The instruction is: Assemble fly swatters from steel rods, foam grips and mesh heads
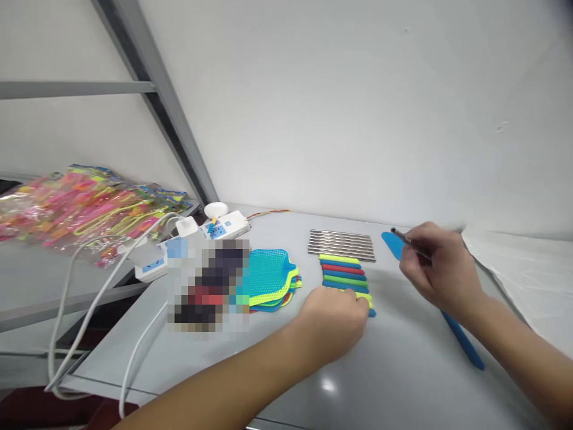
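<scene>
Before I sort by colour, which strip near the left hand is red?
The red strip, third from the row's far end; the others showing are yellow, blue or green.

left hand curls low, right hand pinches higher.

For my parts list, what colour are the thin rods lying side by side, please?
The thin rods are silver, best seen in the head view.

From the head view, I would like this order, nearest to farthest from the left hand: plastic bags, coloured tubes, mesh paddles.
1. Coloured tubes: partly covered by the left hand.
2. Mesh paddles: left of that hand.
3. Plastic bags: at the picture's far left.
</scene>
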`<action>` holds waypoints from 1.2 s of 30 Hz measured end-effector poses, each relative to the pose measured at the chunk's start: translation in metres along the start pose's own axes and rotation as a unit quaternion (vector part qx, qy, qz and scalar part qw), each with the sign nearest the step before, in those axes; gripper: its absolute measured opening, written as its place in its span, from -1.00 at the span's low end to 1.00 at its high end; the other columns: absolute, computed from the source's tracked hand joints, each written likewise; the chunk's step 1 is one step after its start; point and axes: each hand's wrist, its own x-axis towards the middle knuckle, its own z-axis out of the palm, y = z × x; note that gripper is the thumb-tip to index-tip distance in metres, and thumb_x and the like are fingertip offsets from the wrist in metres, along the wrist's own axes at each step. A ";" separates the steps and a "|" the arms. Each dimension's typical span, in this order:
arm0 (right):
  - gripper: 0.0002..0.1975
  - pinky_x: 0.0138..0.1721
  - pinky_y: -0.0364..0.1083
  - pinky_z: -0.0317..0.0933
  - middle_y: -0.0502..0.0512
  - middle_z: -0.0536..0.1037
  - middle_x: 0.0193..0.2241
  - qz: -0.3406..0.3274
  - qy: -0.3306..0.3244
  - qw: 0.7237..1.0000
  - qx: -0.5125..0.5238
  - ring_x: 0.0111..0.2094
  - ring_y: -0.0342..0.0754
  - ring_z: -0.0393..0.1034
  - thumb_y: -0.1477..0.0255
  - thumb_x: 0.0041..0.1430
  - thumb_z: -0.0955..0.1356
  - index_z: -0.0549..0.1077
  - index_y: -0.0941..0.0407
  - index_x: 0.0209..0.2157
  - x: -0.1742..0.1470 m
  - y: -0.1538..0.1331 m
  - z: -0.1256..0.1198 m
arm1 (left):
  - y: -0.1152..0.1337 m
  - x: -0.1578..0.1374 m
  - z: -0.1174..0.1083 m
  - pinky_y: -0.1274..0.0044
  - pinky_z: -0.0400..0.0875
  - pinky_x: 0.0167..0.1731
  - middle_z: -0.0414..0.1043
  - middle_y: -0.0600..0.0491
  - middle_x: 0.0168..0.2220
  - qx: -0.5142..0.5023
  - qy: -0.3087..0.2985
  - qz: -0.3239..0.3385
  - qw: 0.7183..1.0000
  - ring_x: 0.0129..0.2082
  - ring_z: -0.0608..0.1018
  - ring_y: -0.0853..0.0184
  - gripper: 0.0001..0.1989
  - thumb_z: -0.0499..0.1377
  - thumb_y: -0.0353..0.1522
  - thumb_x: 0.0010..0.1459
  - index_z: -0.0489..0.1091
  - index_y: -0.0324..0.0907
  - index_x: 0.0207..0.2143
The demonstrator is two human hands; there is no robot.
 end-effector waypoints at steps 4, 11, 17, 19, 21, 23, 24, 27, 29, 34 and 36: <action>-0.75 -0.61 -0.20 0.10 -0.09 0.39 -0.53 -0.050 -0.077 0.996 0.018 -0.65 -0.21 0.21 0.63 0.07 0.23 0.28 0.05 -0.22 -0.037 -0.006 -0.009 | 0.006 0.000 0.002 0.44 0.25 -0.62 0.41 0.06 -0.43 0.016 0.001 -0.008 1.000 -0.50 0.49 0.20 -0.92 0.09 -0.35 0.20 0.32 -0.15 -0.27; -0.74 -0.58 -0.16 -0.05 -0.18 0.37 -0.62 -0.140 -0.161 0.977 0.032 -0.65 -0.21 0.16 0.67 0.01 0.20 0.28 0.08 -0.28 -0.064 -0.013 -0.001 | 0.014 0.001 -0.001 0.45 0.30 -0.56 0.42 0.04 -0.43 0.020 -0.026 -0.019 0.999 -0.47 0.52 0.21 -0.93 0.08 -0.39 0.20 0.34 -0.18 -0.29; -0.90 -0.55 -0.10 -0.11 -0.09 0.41 -0.56 -0.095 -0.310 0.946 0.020 -0.60 -0.16 0.21 0.56 0.05 0.22 0.27 0.07 -0.42 -0.066 -0.019 -0.003 | 0.027 0.004 -0.002 0.50 0.33 -0.59 0.50 0.08 -0.35 -0.044 -0.119 0.084 0.988 -0.45 0.56 0.24 -0.85 0.05 -0.46 0.19 0.34 -0.17 -0.19; -0.91 -0.55 -0.08 -0.13 -0.06 0.44 -0.53 -0.082 -0.335 0.938 0.005 -0.58 -0.14 0.24 0.52 0.15 0.21 0.30 0.08 -0.38 -0.066 -0.020 -0.002 | 0.028 0.004 -0.004 0.48 0.39 -0.55 0.53 0.06 -0.31 -0.062 -0.146 0.086 0.984 -0.41 0.58 0.22 -0.78 0.07 -0.45 0.16 0.33 -0.17 -0.12; -0.89 -0.55 -0.07 -0.17 -0.05 0.45 -0.51 -0.077 -0.348 0.934 -0.010 -0.57 -0.13 0.25 0.46 0.24 0.20 0.32 0.09 -0.34 -0.067 -0.020 0.001 | 0.027 0.004 -0.007 0.44 0.43 -0.52 0.54 0.06 -0.27 -0.076 -0.172 0.074 0.979 -0.39 0.59 0.20 -0.72 0.07 -0.44 0.14 0.33 -0.16 -0.07; -0.90 -0.54 -0.07 -0.19 -0.06 0.46 -0.49 -0.073 -0.365 0.928 -0.015 -0.56 -0.13 0.27 0.44 0.26 0.21 0.32 0.09 -0.33 -0.068 -0.020 0.004 | 0.025 0.003 -0.009 0.41 0.44 -0.51 0.55 0.05 -0.25 -0.079 -0.190 0.069 0.976 -0.39 0.59 0.18 -0.71 0.07 -0.42 0.16 0.33 -0.18 -0.05; -0.91 -0.54 -0.07 -0.20 -0.06 0.47 -0.48 -0.070 -0.373 0.925 -0.016 -0.56 -0.13 0.28 0.45 0.26 0.21 0.32 0.09 -0.32 -0.069 -0.020 0.005 | 0.024 0.002 -0.009 0.40 0.45 -0.50 0.55 0.04 -0.24 -0.079 -0.197 0.070 0.975 -0.39 0.59 0.17 -0.73 0.07 -0.40 0.17 0.35 -0.20 -0.06; -0.93 -0.54 -0.07 -0.20 -0.05 0.48 -0.45 -0.066 -0.388 0.919 -0.014 -0.53 -0.12 0.31 0.51 0.22 0.24 0.33 0.08 -0.28 -0.071 -0.018 0.010 | 0.021 0.001 -0.008 0.40 0.45 -0.47 0.55 0.02 -0.25 -0.082 -0.203 0.067 0.973 -0.36 0.59 0.16 -0.77 0.09 -0.36 0.18 0.38 -0.23 -0.12; -0.87 -0.54 -0.07 -0.20 -0.05 0.48 -0.46 -0.065 -0.389 0.919 -0.009 -0.52 -0.12 0.31 0.56 0.18 0.25 0.35 0.08 -0.25 -0.072 -0.017 0.013 | 0.019 0.001 -0.005 0.43 0.43 -0.47 0.54 0.02 -0.29 -0.083 -0.193 0.061 0.976 -0.38 0.58 0.18 -0.80 0.09 -0.39 0.17 0.37 -0.22 -0.14; -0.88 -0.55 -0.07 -0.15 -0.04 0.48 -0.49 -0.068 -0.349 0.935 0.004 -0.54 -0.12 0.33 0.53 0.28 0.22 0.36 0.10 -0.24 -0.073 -0.015 0.014 | 0.015 0.000 0.005 0.47 0.34 -0.55 0.51 0.04 -0.38 -0.067 -0.157 0.062 0.983 -0.46 0.54 0.23 -0.90 0.08 -0.44 0.16 0.37 -0.20 -0.27; -0.88 -0.56 -0.07 -0.13 -0.05 0.47 -0.51 -0.067 -0.328 0.942 0.007 -0.57 -0.13 0.33 0.48 0.32 0.21 0.36 0.09 -0.27 -0.073 -0.015 0.013 | 0.014 -0.001 0.007 0.48 0.30 -0.57 0.50 0.04 -0.40 -0.061 -0.139 0.071 0.986 -0.47 0.53 0.24 -0.92 0.10 -0.45 0.14 0.37 -0.21 -0.29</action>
